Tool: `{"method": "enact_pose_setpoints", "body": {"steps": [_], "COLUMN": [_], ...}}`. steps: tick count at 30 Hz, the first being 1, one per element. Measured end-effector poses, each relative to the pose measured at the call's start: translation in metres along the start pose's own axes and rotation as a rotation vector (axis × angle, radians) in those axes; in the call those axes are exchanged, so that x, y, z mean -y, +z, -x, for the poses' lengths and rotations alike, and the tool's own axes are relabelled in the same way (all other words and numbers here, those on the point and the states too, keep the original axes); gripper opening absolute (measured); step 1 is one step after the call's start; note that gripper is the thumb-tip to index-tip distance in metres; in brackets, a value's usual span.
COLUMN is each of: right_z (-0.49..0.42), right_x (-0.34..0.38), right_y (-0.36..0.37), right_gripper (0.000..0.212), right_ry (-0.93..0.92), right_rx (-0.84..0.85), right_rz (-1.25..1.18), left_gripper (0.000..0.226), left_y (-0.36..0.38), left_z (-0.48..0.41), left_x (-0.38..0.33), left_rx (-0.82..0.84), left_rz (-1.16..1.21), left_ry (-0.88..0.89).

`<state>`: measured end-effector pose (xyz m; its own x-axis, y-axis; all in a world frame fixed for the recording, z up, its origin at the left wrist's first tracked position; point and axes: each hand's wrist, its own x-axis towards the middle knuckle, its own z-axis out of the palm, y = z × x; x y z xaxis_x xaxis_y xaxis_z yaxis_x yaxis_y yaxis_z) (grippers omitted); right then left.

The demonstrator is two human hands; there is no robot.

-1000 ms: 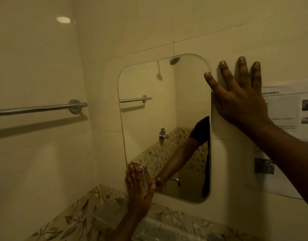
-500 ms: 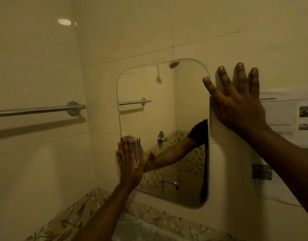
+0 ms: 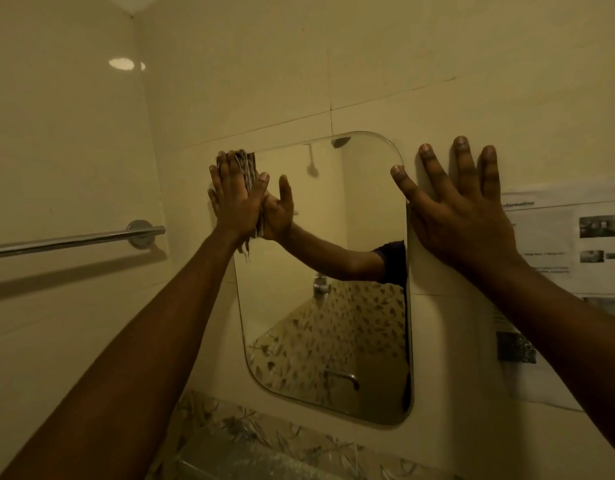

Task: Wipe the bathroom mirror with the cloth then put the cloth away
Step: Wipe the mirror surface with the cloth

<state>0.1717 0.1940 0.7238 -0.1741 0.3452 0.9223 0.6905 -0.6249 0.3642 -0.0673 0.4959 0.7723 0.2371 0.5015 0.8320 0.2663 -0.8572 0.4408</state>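
Left hand (image 3: 235,199), palm flat and fingers held together, presses a folded, striped grey-and-white cloth (image 3: 251,171) against the top left corner of the frameless, round-cornered wall mirror (image 3: 334,323). A second ago that hand was working low on the glass near the bottom left corner; half a second ago it was midway up the left edge; now it sits at the very top, with the cloth's upper edge showing past the fingertips and a loose frayed end hanging below the wrist. So one full upward stroke along the left margin has just been made. The view has also tipped upward, so the mirror sits lower in the picture than before.

The right hand (image 3: 462,216) has stayed where it was: fingers spread wide and flat on the cream tiled wall (image 3: 420,64) just beside the mirror's upper right edge, the thumb at the rim. It holds nothing and seems to be bracing the body or steadying the glass.

For the task, this looks like the wiping stage partly done: the left strip is covered, while the middle and right of the glass probably remain. The next stroke would most likely turn across the top or come back down a little further right. Putting the cloth away is not yet begun; the chrome towel rail (image 3: 74,239) on the left wall is one likely place for it. A printed paper notice (image 3: 569,244) is stuck to the wall on the right.
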Motion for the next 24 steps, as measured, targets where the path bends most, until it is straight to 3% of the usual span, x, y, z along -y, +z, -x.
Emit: {"method": "enact_pose_setpoints", "body": {"steps": [7,15,24], "right_z": [0.0,0.0,-0.001], "right_x": [0.0,0.001,0.002], "right_y": [-0.002,-0.004,-0.004], "right_gripper": [0.062,0.061,0.06], "right_ry": [0.003,0.018,0.022], "right_rx": [0.011,0.019,0.023], "right_rz": [-0.003,-0.018,-0.008], "left_gripper": [0.098,0.093,0.099], "left_y": [0.02,0.066,0.125], "left_z": [0.045,0.155,0.315], "left_x": [0.019,0.056,0.111], "left_rx": [0.008,0.095,0.182], "left_rz": [-0.085,-0.121,-0.134], "left_ry": [0.106,0.173,0.083]}}
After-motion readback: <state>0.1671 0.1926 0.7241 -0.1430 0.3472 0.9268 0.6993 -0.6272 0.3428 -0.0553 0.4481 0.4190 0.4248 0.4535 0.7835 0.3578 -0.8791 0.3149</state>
